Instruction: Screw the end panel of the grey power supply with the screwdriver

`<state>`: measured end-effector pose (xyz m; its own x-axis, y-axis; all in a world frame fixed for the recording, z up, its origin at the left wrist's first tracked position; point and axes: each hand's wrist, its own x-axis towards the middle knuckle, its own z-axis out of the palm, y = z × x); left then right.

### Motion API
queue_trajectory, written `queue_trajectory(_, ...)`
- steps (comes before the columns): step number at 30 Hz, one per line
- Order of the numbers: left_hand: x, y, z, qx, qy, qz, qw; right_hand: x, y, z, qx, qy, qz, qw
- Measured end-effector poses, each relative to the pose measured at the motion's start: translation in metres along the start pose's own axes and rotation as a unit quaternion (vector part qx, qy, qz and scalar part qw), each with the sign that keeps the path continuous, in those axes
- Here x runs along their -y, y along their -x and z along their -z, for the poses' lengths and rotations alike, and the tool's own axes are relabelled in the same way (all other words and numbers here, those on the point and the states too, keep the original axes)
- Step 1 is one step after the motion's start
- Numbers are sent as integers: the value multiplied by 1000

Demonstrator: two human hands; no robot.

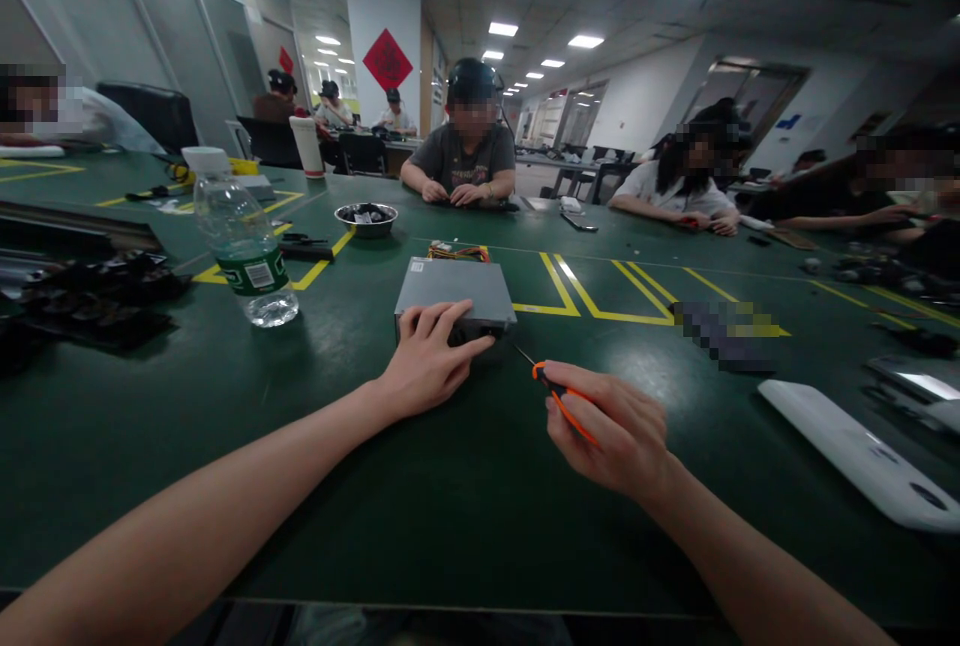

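A grey metal computer power supply [457, 284] lies on the green table, with a bundle of coloured cables [459, 252] behind it. My left hand [435, 351] holds its near edge, the fingers spread over the top and the thumb against the dark front face. To the right of the box, my right hand [611, 426] is closed around a screwdriver [541, 376] with an orange and black handle. Its thin shaft points up and left, the tip close to the box's near right corner. Whether the tip touches the box I cannot tell.
A water bottle [251, 256] stands to the left, beside dark parts [97, 291]. Behind the box is a metal bowl [366, 219] of small pieces. On the right lie a white panel [862, 451] and a pixelated dark object [724, 336]. Other people sit around the table.
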<state>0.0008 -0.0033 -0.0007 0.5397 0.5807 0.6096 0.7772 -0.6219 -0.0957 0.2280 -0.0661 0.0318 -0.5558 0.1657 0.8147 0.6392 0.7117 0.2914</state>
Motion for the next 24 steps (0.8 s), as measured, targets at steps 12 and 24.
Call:
queue_trajectory(12,1,1,-2,-1,16,-10,1000,0,1,-1,8,13,-6,1000)
queue_trajectory(24,-7,-2,4,3,42,17,999,19,-4,-3,54,19,36,998)
